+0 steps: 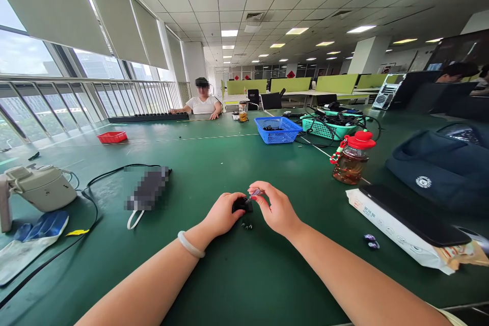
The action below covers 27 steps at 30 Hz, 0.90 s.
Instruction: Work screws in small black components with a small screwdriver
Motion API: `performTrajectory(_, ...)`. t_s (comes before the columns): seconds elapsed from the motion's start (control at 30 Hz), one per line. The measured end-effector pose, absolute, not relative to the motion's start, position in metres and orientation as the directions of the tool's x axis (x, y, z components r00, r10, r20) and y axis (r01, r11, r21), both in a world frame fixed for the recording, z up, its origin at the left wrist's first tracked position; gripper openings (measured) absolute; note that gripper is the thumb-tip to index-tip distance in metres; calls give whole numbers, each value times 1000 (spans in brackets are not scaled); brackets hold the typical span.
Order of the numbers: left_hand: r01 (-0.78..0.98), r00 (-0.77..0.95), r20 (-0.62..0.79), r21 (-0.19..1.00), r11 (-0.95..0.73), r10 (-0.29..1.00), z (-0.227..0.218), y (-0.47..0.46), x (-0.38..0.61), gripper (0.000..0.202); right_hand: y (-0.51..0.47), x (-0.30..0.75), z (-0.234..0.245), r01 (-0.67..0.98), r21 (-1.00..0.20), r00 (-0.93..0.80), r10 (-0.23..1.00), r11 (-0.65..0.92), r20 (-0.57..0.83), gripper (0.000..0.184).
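A small black block-like part [247, 207] is gripped between the thumb and fingers of my left hand [222, 215], just above the green table. My right hand [280, 212] pinches what looks like a small purple-handled screwdriver [255, 193] by its handle. Its thin tip points down at the black part, and I cannot tell whether they touch. Several tiny shiny metal pieces [247, 225] lie on the table right below my hands. A white bracelet [190, 245] circles my left wrist.
To the right are wrapped candies [371, 242], a phone [414, 214] on a white packet, a red-lidded bottle [352, 158] and a dark bag [443, 168]. Blue [278, 136] and green [324, 129] baskets stand behind. Leftward are a cable, a glove [34, 244] and a kettle-like container [46, 188]. A person [202, 104] sits opposite.
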<state>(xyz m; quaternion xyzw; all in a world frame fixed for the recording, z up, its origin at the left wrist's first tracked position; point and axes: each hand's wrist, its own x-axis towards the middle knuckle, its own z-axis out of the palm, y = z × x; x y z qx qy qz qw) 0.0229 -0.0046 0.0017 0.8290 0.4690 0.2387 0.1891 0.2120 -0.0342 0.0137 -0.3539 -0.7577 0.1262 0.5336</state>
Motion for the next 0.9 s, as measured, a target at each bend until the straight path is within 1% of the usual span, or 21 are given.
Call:
performTrajectory(0.17,688,452,216,534,-492,866,3,-6,24,43,-32,209,12,399,-585,-248,698,706,672,37)
performTrajectory(0.3,689,441,230,533,-491,867,4,-7,24,40,-34,208,13,389,-555,-315,673,735,669,46)
performTrajectory(0.4,687,446,231,530,-496,865,3,-6,24,40,-34,207,14,417,-559,-270,684,717,677,43)
performTrajectory(0.53,691,439,228,533,-488,869,3,-7,24,42,-30,211,17,474,-613,-147,744,632,652,35)
performTrajectory(0.63,698,429,213,538,-472,878,5,-8,24,42,-29,216,17,475,-650,-68,762,593,645,32)
performTrajectory(0.7,699,434,210,534,-475,876,6,-8,24,41,-31,216,17,456,-651,-43,745,607,665,31)
performTrajectory(0.77,703,439,211,526,-480,874,6,-8,24,40,-34,214,16,435,-631,-57,719,642,692,30)
performTrajectory(0.9,710,436,211,516,-479,875,5,-7,25,41,-36,208,13,403,-584,-165,684,704,711,31)
